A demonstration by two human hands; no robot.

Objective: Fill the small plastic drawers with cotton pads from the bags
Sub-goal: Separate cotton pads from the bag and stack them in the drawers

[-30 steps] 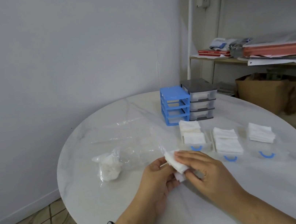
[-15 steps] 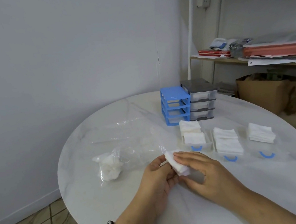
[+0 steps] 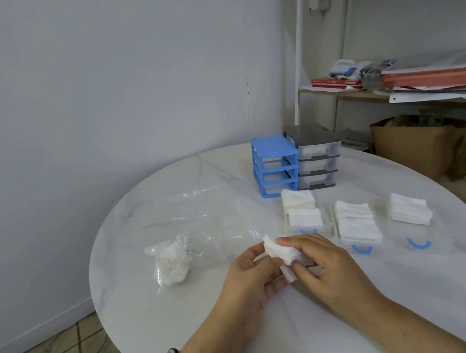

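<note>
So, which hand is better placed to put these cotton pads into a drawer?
Probably the right hand. It pinches the cotton pads together with the left hand, and it lies nearer the three pulled-out drawers, nearest the left drawer.

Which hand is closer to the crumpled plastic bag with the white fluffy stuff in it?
Left. The left hand is just right of the crumpled clear plastic bag of cotton; the right hand is farther right, beyond it.
</note>
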